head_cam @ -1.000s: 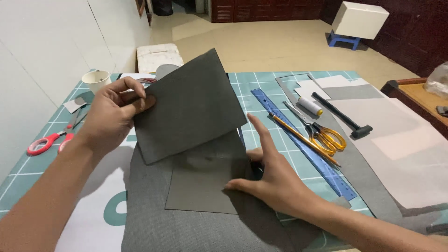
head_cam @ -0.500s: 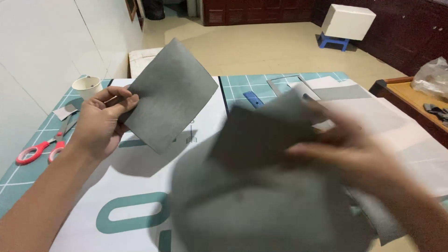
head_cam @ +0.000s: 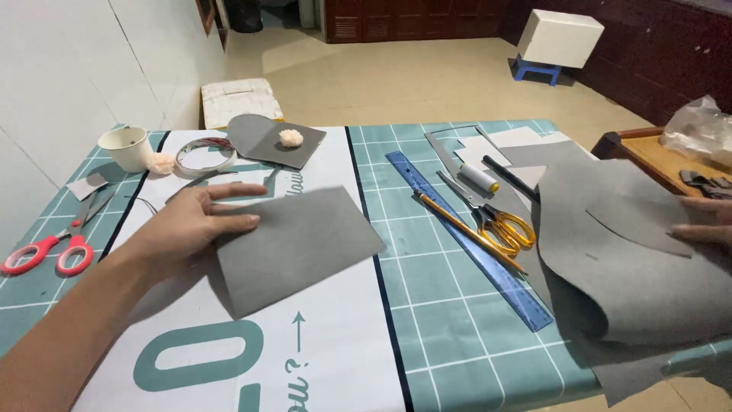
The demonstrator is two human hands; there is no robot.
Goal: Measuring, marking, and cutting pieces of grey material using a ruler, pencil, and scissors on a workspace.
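My left hand [head_cam: 187,223] lies flat with fingers spread on the left edge of a grey felt rectangle [head_cam: 297,246], which rests on a white printed sheet [head_cam: 229,358]. My right hand [head_cam: 705,225] shows only as fingers at the right frame edge, holding a large folded sheet of grey felt [head_cam: 640,252] draped over the table's right side. A blue ruler [head_cam: 469,236], a pencil [head_cam: 469,233] and yellow-handled scissors [head_cam: 496,221] lie between the two felt pieces.
A teal cutting mat [head_cam: 427,305] covers the table. Red scissors [head_cam: 53,248] lie far left; a white cup [head_cam: 128,147], a tape roll [head_cam: 204,156] and a small grey felt shape with a pompom [head_cam: 274,141] sit at the back. A thread spool [head_cam: 479,178] is near the ruler.
My left hand has laid the small grey rectangle down flat on the white sheet. My right hand has carried the large grey felt off to the right side of the table.
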